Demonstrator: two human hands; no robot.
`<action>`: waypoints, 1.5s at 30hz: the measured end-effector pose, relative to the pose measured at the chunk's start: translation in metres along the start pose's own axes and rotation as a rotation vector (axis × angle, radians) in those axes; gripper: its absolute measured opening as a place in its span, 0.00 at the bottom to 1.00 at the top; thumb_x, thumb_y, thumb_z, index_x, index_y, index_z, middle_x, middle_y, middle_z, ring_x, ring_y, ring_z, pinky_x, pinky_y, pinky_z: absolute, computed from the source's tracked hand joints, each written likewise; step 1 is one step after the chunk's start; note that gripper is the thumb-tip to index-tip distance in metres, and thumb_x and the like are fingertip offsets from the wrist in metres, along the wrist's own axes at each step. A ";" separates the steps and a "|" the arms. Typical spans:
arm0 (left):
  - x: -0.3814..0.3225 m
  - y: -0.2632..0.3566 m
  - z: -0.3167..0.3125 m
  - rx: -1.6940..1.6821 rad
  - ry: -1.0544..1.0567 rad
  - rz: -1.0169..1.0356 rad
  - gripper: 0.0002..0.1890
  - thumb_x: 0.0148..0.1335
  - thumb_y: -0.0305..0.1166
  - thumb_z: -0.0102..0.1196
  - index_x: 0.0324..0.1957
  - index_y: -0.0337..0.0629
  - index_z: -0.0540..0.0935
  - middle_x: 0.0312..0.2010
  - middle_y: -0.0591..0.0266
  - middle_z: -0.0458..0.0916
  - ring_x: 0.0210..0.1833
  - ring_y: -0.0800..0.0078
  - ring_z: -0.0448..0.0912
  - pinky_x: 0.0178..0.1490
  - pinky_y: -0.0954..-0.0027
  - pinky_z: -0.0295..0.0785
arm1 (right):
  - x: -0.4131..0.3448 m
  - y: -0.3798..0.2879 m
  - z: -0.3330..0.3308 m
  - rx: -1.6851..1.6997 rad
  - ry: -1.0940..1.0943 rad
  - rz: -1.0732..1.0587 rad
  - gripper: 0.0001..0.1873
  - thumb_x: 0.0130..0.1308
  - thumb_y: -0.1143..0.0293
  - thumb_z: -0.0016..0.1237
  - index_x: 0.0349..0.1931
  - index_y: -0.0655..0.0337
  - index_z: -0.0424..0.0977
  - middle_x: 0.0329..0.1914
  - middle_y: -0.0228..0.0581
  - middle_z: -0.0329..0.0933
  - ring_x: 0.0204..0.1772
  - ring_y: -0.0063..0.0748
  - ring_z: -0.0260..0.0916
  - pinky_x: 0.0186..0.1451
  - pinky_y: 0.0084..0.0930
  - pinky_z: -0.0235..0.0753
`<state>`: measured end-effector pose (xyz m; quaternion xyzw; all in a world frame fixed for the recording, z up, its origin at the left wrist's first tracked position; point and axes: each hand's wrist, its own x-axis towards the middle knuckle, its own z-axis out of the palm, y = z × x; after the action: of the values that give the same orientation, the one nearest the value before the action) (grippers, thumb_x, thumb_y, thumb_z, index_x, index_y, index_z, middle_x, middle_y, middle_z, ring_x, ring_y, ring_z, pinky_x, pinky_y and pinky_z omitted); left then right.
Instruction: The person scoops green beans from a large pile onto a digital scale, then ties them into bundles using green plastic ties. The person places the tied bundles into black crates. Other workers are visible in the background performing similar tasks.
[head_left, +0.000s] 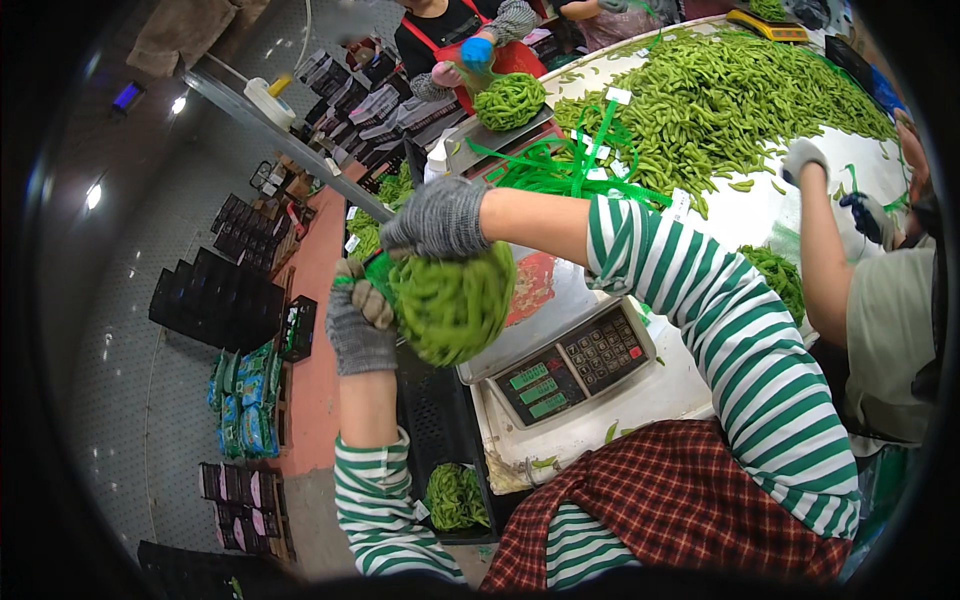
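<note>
My left hand (362, 322), in a grey knit glove, grips the gathered green netting at the left side of a net bag of green pods (454, 304). My right hand (439, 221), gloved alike, is closed on the netting near the top of the same bag, its fingers partly hidden. The bag hangs between the hands and the digital scale (574, 364), whose steel plate lies partly behind it. Green mesh strips with white tags (592, 161) lie behind my right wrist. Another bag of pods (455, 496) rests in a black plastic crate (442, 442) below.
A large heap of loose green pods (720, 97) covers the far table. A co-worker (480, 45) holds another bag at a second scale (502, 139); a person's gloved hand (804, 159) is at right. A metal rail (285, 139) slants at upper left. Stacked crates (217, 300) stand left.
</note>
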<state>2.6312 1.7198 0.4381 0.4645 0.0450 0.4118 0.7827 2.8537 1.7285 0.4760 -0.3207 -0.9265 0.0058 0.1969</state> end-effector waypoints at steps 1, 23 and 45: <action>0.019 -0.008 -0.009 -0.055 -0.025 0.028 0.09 0.65 0.37 0.33 0.37 0.48 0.68 0.10 0.75 0.52 0.11 0.82 0.51 0.16 0.73 0.47 | 0.007 0.015 -0.001 -0.004 -0.010 0.112 0.13 0.57 0.56 0.39 0.35 0.50 0.73 0.32 0.42 0.74 0.35 0.41 0.72 0.38 0.36 0.68; 0.082 -0.106 0.009 -0.042 1.127 0.032 0.08 0.57 0.36 0.48 0.25 0.46 0.69 0.09 0.74 0.60 0.09 0.81 0.59 0.12 0.80 0.59 | -0.053 0.057 0.048 -0.038 -0.037 0.125 0.09 0.52 0.66 0.42 0.34 0.49 0.71 0.25 0.44 0.73 0.31 0.47 0.72 0.31 0.39 0.69; 0.059 -0.135 -0.016 0.470 0.938 -0.087 0.08 0.55 0.38 0.52 0.31 0.47 0.70 0.14 0.74 0.62 0.11 0.84 0.60 0.11 0.82 0.53 | -0.086 0.062 0.089 -0.152 0.757 0.293 0.14 0.52 0.53 0.44 0.34 0.48 0.73 0.35 0.32 0.71 0.44 0.36 0.67 0.49 0.38 0.59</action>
<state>2.7442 1.7407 0.3448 0.3909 0.5010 0.5214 0.5695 2.9186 1.7367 0.3544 -0.4424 -0.7308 -0.1531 0.4967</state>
